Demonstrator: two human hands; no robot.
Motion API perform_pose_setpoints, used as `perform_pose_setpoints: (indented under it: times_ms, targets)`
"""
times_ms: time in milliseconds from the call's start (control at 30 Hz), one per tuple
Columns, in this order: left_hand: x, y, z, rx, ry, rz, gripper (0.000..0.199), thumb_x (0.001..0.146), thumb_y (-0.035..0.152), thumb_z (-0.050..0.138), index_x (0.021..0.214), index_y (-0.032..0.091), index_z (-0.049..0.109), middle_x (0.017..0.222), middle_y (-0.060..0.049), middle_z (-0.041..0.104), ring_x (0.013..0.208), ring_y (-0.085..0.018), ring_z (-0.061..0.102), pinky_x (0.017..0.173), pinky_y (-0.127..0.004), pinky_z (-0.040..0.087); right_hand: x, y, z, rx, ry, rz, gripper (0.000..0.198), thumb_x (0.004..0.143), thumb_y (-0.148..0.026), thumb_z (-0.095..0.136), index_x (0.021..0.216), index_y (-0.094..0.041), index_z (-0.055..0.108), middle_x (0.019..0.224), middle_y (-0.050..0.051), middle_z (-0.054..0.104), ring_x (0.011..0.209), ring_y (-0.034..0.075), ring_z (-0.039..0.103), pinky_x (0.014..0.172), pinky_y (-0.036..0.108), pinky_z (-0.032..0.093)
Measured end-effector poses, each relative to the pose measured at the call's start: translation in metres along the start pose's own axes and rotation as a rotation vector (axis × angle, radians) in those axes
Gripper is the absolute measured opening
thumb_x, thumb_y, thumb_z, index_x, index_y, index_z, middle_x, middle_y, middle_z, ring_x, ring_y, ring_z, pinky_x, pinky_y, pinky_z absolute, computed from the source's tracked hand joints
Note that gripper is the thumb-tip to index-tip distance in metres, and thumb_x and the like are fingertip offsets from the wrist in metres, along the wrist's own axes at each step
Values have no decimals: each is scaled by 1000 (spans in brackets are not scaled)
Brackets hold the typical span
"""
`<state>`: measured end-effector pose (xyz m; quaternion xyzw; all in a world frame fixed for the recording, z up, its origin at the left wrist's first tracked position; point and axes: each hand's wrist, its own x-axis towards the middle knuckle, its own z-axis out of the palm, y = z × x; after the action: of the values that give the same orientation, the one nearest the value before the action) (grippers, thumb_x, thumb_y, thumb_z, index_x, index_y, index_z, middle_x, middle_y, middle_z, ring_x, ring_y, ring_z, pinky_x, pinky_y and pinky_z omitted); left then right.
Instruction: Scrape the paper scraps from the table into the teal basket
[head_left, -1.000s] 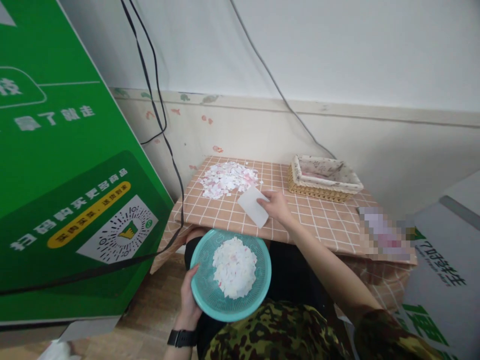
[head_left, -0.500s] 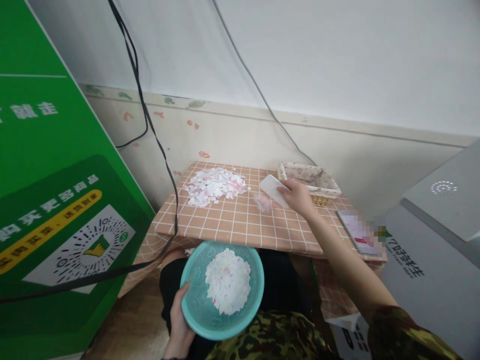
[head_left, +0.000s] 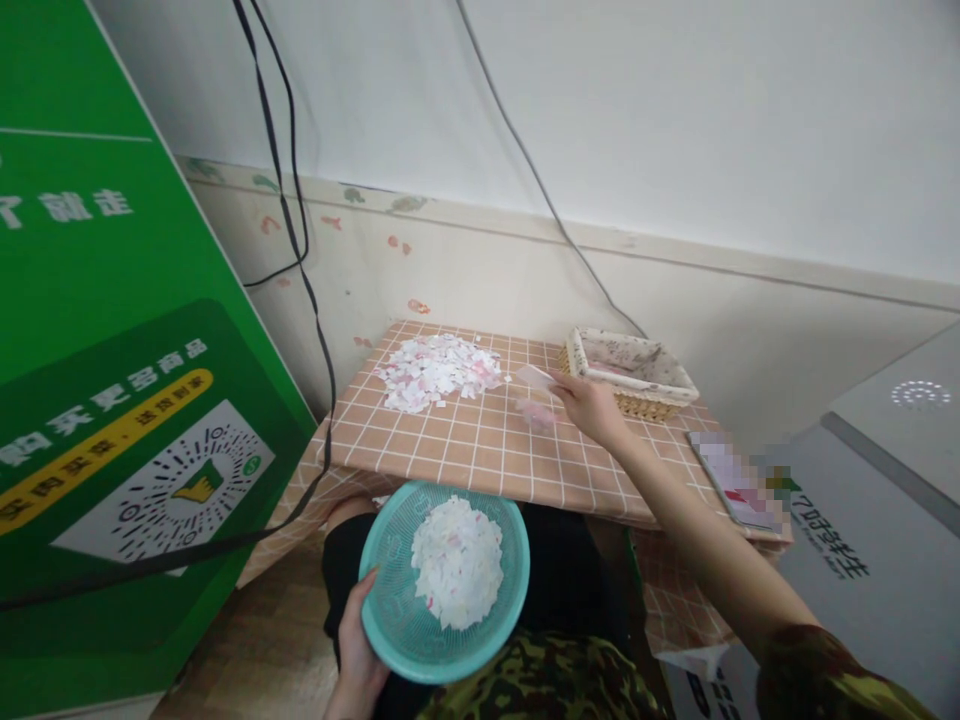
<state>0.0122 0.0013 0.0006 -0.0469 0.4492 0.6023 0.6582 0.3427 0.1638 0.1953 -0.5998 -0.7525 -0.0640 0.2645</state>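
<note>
The hands are apart. The left hand (head_left: 360, 632) grips the teal colander (head_left: 388, 575) above the lap; the right hand (head_left: 594, 402) pinches a white card (head_left: 535, 377) near the wicker basket (head_left: 654, 406). Paper scraps (head_left: 457, 562) partly fill the colander; a larger pile (head_left: 439, 372) lies uncollected on the bench (head_left: 450, 448).

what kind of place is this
Possibly a corner of a small shop or storeroom, but that's a guess: a big green panel bears a QR code, a grey panel carries printed lettering, and a cloth-covered table stands by the wall.
</note>
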Motion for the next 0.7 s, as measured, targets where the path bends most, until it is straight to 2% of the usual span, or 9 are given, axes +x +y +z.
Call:
perform_pose_setpoints:
  times_ms: [100, 267, 400, 533, 700]
  targets:
    - [-2, -1, 0, -24, -2, -6, 12, 67, 19, 63, 75, 17, 71, 73, -5, 74, 75, -26, 68, 81, -41, 51, 2, -28, 1, 80, 36, -35, 36, 86, -32, 47, 118, -21, 59, 104, 7, 68, 86, 22, 65, 75, 30, 47]
    - [-5, -1, 2, -53, 15, 41, 12, 67, 20, 62, 74, 18, 72, 71, -5, 74, 79, -28, 68, 83, -44, 50, -6, -63, 30, 6, -18, 33, 34, 86, -30, 44, 114, -20, 60, 89, 9, 71, 73, 23, 66, 68, 31, 47]
    - [-4, 0, -3, -43, 38, 28, 15, 65, 19, 62, 75, 16, 72, 72, -7, 74, 80, -29, 68, 83, -45, 49, -16, -66, 52, 94, 73, 91, 36, 88, -35, 42, 116, -22, 59, 92, 9, 71, 79, 24, 65, 70, 33, 47]
    - [-3, -1, -9, -48, 42, 0, 15, 63, 15, 62, 73, 15, 72, 71, -8, 74, 79, -30, 68, 83, -46, 49, -22, -66, 62, 235, 131, 145, 36, 87, -36, 43, 116, -21, 58, 97, 8, 69, 81, 24, 65, 71, 35, 48]
    - [-2, -1, -8, -56, -26, -48, 17, 65, 16, 63, 78, 14, 73, 78, -10, 74, 86, -33, 67, 81, -47, 50, 0, -77, 74, 346, 141, 99, 33, 86, -33, 46, 113, -20, 61, 106, 9, 67, 91, 25, 64, 79, 37, 48]
